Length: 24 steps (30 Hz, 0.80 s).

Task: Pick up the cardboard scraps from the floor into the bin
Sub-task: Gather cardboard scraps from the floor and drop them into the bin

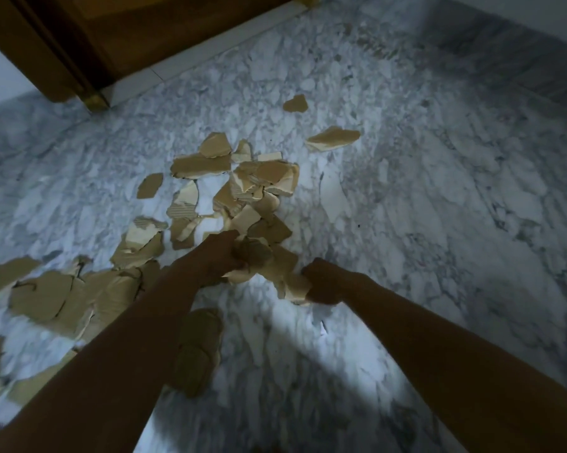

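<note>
Several torn brown cardboard scraps (256,181) lie scattered over the marble floor (422,207), thickest in the middle and at the left (63,299). My left hand (218,253) grips a bunch of scraps (259,253) at the near end of the pile. My right hand (324,282) grips a pale scrap (293,287) just to the right of that bunch. Two lone scraps (332,138) lie farther off, one smaller (295,103). No bin is in view.
A brown wooden door (138,37) with a pale threshold (210,53) stands at the far left. A grey skirting and wall (520,34) run along the far right. A folded cardboard piece (198,351) lies between my forearms.
</note>
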{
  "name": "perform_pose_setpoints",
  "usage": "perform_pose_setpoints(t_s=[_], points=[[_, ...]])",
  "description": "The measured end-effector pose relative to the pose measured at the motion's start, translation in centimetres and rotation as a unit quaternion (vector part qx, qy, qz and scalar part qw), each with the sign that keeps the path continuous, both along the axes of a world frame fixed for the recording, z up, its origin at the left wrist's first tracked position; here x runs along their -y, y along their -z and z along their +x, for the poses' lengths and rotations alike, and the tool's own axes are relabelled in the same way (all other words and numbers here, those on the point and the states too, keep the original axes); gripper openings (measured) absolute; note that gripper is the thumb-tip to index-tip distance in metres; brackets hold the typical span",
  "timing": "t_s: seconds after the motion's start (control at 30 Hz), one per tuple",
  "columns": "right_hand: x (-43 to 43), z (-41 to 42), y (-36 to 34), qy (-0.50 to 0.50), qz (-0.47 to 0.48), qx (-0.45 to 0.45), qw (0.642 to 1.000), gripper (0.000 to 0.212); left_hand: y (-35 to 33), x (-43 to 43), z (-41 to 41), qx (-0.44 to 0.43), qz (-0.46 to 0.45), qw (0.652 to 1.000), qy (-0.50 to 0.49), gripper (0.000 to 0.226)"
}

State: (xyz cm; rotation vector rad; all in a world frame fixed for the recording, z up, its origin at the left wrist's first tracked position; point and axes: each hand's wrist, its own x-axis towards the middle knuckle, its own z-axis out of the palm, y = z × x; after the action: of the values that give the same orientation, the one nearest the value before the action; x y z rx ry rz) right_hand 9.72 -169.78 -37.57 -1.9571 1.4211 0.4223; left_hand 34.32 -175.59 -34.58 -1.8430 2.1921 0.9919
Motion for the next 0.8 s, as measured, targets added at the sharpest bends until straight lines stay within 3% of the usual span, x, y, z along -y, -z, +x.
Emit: perform_pose_setpoints(t_s=[0.07,0.17,0.27,0.33,0.4,0.5,0.6,0.8], points=[[0.2,-1.7,-1.6,-0.027,0.016,-0.015,0.999,0.03,-0.2,0.3,-0.8,0.004,0.002,1.0,0.018,0.057],[-0.7,-3.2,-3.8,-0.081,0.028,-0.016,0.996,0.044,-0.7,0.4,-2.1,0.024,0.031,0.998,0.054,0.069],[-2.7,-3.3,-4.4,-0.154,0.043,-0.039,0.986,0.051,-0.1,0.1,-2.8,0.009,0.069,0.994,0.078,0.058],[-3.9,-3.2,-3.6,-0.175,0.03,-0.022,0.984,0.043,0.4,0.0,-3.3,0.018,0.074,0.993,0.093,0.052],[-4.5,-3.2,-2.5,-0.175,-0.003,-0.006,0.985,0.04,0.7,-0.2,-3.8,0.052,0.048,0.992,0.101,0.061],[-4.6,-3.1,-1.4,-0.168,-0.035,0.002,0.985,0.064,1.4,-0.7,-4.7,0.029,-0.021,0.992,0.122,0.079],[-4.6,-3.1,-0.6,-0.128,-0.017,0.031,0.991,0.07,2.1,-0.6,-5.4,0.086,-0.045,0.983,0.158,0.081],[-4.4,-2.9,0.0,-0.077,0.022,0.027,0.996,0.073,2.2,-0.1,-6.1,0.034,-0.076,0.978,0.189,0.092]])
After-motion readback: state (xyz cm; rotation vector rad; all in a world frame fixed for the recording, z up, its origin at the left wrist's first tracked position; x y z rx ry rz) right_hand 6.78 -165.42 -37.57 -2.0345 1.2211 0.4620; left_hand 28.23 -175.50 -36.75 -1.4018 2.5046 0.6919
